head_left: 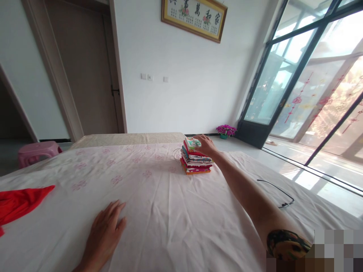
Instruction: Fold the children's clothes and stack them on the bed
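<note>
White sheet (159, 230) fills lower frame. Left hand (106, 223), lower left, lies on it, fingers slightly spread, holding nothing. Folded cloth stack (196, 161) right of centre; right hand (206, 145) at its top (fingertips hidden, can't tell grip). Sideways push could topple the stack, edges being uneven.

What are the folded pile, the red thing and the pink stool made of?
The folded pile looks like soft printed cloth, mostly matt, with layered folded edges. The red thing seems to be fabric too, because it lies in loose wrinkles; which fibre, I can't tell. The pink stool is probably smooth plastic: one even colour and rounded, moulded-looking corners.
</note>
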The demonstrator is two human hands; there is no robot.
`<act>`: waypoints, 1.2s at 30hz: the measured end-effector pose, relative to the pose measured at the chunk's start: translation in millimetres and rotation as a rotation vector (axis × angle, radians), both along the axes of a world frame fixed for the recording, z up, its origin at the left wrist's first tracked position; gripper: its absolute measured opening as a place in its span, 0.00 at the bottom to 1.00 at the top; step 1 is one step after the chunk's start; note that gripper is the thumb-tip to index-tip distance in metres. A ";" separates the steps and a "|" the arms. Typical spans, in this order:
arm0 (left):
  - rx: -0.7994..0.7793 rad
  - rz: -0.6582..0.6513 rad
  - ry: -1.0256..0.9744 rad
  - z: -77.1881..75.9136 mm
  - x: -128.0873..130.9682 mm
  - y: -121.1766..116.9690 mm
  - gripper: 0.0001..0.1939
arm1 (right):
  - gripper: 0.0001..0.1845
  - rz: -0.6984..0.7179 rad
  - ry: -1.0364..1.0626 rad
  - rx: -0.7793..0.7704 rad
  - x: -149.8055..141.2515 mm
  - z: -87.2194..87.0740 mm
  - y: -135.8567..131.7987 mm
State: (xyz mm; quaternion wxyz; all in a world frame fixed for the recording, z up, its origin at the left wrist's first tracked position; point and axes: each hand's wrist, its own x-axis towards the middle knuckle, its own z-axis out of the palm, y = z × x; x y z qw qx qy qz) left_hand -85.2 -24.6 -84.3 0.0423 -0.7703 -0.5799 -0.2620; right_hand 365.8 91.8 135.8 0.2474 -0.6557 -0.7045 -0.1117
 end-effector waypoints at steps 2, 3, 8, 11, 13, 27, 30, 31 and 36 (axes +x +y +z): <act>-0.006 -0.009 0.002 0.2 0.0 0.6 0.25 | 0.36 0.016 -0.078 -0.056 2.6 -2.5 1.2; -0.010 -0.012 0.004 0.4 0.2 0.8 0.25 | 0.36 0.018 -0.098 -0.063 4.5 -5.0 0.6; -0.028 -0.004 0.014 1.5 2.0 -0.1 0.25 | 0.26 0.005 -0.117 -0.010 12.4 -17.1 -2.5; -0.021 -0.003 0.023 1.8 1.9 -0.3 0.25 | 0.19 -0.015 -0.098 0.049 12.9 -19.1 0.1; -0.015 -0.007 0.023 2.0 1.3 0.0 0.25 | 0.17 -0.036 -0.078 0.086 12.3 -18.9 2.8; -0.009 -0.016 0.022 0.4 1.1 1.4 0.25 | 0.15 -0.113 0.003 0.143 10.2 -28.0 3.1; -0.012 -0.011 0.015 -1.0 0.7 1.5 0.25 | 0.21 -0.226 0.106 0.140 2.7 -3.1 17.3; -0.014 -0.009 0.011 -1.1 0.7 1.3 0.25 | 0.23 -0.241 0.090 0.120 -0.3 5.2 23.7; -0.028 -0.006 0.002 1.6 1.8 -0.5 0.24 | 0.25 -0.190 -0.168 -0.081 -11.3 13.5 49.3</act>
